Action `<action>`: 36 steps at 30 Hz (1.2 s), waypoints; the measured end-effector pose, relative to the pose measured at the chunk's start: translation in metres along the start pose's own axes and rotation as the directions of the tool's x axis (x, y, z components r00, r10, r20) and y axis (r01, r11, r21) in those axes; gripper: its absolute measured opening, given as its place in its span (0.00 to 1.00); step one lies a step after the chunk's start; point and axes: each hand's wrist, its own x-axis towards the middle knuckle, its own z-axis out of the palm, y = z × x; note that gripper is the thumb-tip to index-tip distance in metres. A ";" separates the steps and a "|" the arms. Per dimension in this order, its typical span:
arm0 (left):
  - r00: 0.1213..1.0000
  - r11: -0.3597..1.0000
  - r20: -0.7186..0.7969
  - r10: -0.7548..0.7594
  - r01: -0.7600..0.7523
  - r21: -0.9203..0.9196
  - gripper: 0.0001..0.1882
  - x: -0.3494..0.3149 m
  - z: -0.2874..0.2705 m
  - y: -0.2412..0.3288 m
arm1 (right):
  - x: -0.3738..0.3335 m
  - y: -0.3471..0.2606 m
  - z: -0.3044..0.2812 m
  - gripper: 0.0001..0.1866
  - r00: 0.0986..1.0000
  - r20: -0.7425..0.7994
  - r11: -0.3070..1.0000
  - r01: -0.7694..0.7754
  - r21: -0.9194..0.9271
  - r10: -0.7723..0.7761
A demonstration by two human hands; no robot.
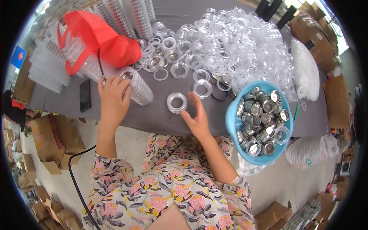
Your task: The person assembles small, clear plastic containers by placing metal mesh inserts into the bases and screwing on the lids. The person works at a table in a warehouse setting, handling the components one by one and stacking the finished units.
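Observation:
My left hand is curled against the left side of a leaning stack of clear plastic rings, its fingertips partly hidden. In front of my right hand, a single clear plastic ring lies flat on the grey-covered table. That hand is open, thumb and fingers apart at the ring's right edge, with the thumb close to its rim. Another clear ring sits just beyond my right fingertips. To the right, a blue basin holds many silver metal caps and some clear rings.
A large heap of clear plastic rings covers the back right. At the back left are a red bag and tall clear stacks. A black phone lies left of my hand. A black cable hangs beside my left arm.

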 end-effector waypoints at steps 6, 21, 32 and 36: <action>1.000 0.999 -0.018 -0.024 0.024 0.045 0.16 0.006 0.000 0.008 | 0.001 -0.106 -0.093 0.10 0.986 0.054 0.915 0.167 -0.367 -0.158; 0.985 0.903 -0.155 0.075 -0.133 -0.409 0.18 -0.007 0.027 0.057 | 0.021 -0.035 -0.171 0.12 0.961 0.086 0.531 -0.069 -0.845 0.262; 0.962 0.437 0.113 0.247 -0.007 -0.899 0.30 0.005 0.034 0.128 | 0.013 -0.086 -0.077 0.12 0.962 0.214 0.976 -0.194 0.095 0.170; 0.927 0.446 0.338 0.161 0.237 -0.863 0.25 -0.016 0.051 0.113 | -0.001 -0.047 -0.051 0.11 0.831 0.295 0.697 -0.556 0.453 0.471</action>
